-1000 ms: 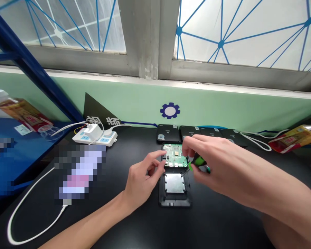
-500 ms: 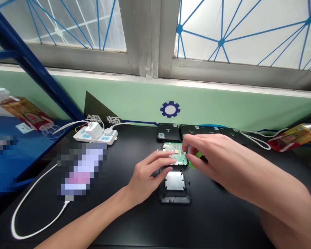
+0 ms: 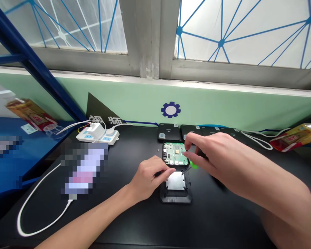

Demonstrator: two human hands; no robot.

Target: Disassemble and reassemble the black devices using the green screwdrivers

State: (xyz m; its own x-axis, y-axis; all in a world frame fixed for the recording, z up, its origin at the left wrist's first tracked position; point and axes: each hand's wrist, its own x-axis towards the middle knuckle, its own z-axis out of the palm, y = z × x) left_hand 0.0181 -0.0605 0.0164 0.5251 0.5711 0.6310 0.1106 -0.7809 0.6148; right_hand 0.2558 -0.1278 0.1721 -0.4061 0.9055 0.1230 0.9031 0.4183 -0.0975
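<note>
My right hand (image 3: pixel 209 152) is closed round a screwdriver (image 3: pixel 194 165) with a green handle, its thin shaft slanting down-left. The thumb and forefinger are beside the right edge of a green circuit board (image 3: pixel 176 152) in a black housing; any small part between them is too small to make out. My left hand (image 3: pixel 151 176) is closed, thumb and forefinger together over the upper left of a silver metal plate (image 3: pixel 175 185). What these fingertips hold, if anything, is hidden. That plate lies in an open black cover (image 3: pixel 176 200), just below the board.
Tiny metal bits (image 3: pixel 158 150) lie left of the board. Several black cases (image 3: pixel 168 132) line the wall. A power strip (image 3: pixel 98 136), a charging phone (image 3: pixel 85 169) with its white cable (image 3: pixel 22 211), and a bottle (image 3: pixel 32 116) are on the left; another bottle (image 3: pixel 291 137) lies at right.
My left hand has drawn back from the circuit board, and its spread fingers have curled in. My right hand has stayed near the board's right edge, and less of the green handle shows.
</note>
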